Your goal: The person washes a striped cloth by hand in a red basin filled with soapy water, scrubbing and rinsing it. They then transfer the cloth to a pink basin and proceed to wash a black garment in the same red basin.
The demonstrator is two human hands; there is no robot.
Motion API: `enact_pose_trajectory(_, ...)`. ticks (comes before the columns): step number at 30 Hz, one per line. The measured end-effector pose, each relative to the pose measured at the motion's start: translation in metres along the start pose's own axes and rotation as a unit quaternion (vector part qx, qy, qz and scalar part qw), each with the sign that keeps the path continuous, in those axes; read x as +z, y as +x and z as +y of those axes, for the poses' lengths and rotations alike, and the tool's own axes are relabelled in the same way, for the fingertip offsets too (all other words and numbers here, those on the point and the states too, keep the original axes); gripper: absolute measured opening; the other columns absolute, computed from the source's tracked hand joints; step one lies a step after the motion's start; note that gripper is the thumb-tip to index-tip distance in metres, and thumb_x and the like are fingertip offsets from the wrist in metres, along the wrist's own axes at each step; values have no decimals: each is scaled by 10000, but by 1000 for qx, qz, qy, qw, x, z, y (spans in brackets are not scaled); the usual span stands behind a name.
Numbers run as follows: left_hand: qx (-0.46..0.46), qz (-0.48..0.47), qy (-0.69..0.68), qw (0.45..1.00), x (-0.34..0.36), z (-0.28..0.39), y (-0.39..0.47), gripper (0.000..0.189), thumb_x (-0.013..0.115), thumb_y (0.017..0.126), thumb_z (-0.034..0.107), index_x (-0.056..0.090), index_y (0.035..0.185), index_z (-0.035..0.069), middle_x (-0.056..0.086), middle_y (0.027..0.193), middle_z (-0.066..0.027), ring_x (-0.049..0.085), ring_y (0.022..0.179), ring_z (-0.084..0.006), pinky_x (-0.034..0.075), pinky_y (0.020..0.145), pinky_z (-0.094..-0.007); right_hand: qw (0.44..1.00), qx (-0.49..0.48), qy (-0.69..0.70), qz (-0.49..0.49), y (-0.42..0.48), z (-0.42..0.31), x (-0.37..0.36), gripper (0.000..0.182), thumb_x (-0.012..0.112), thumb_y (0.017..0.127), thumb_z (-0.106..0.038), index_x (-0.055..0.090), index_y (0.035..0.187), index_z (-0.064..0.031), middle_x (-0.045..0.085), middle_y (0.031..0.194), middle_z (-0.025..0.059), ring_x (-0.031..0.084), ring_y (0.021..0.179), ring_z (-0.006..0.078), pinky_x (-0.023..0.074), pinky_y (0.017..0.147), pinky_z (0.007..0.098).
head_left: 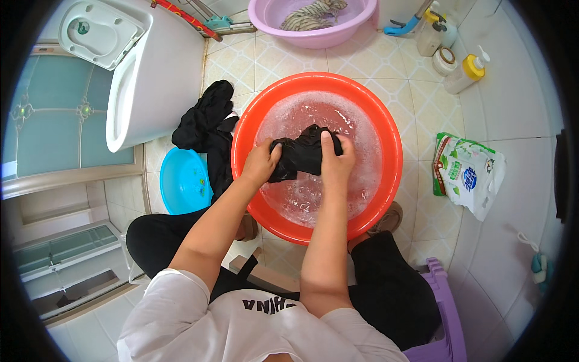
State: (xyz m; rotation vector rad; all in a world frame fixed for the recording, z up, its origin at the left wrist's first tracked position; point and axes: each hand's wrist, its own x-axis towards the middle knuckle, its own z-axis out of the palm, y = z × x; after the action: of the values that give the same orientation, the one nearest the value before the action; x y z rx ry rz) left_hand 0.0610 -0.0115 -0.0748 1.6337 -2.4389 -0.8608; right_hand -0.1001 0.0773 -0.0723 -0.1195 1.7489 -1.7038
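Observation:
A wet, dark black cloth (304,155), likely a garment, is stretched between both hands over a round orange-red plastic basin (392,158). My left hand (261,162) grips its left end, thumb on top. At the right end, my right hand (337,158) holds the cloth with the thumb laid along it. Beneath lies soapy water (312,106), with foam thickest towards the basin's wall. The cloth's folds hide what is under it, and I cannot tell whether its lower edge touches the water.
Left of the basin, black clothing (206,117) lies on the tiles beside a small blue basin (183,181) and a white toilet (124,104). A pink basin (312,40) with a rope-like mop head (312,16) stands ahead. To the right are a detergent bag (468,174) and pump bottles (468,72).

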Motion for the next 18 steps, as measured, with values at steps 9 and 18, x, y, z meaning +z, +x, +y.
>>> enact_pose_trajectory(9,98,-54,190,975,5,-45,-18,540,645,855,203,437,1347,122,472,1327,-159,499,1175,-372,411,972,-473,942,-159,-287,71,32,28,-60,362,756,743,-95,631,1078,-39,600,1137,162,586,1029,261,474,908,359)
enact_pose_trajectory(18,-7,-198,231,953,63,-20,1,1059,821,612,135,235,1488,235,340,1443,-189,396,1304,-405,376,1047,-494,910,95,-403,-15,1,90,-43,948,781,703,-362,278,1490,-201,298,1469,284,332,1332,462,292,1108,479)
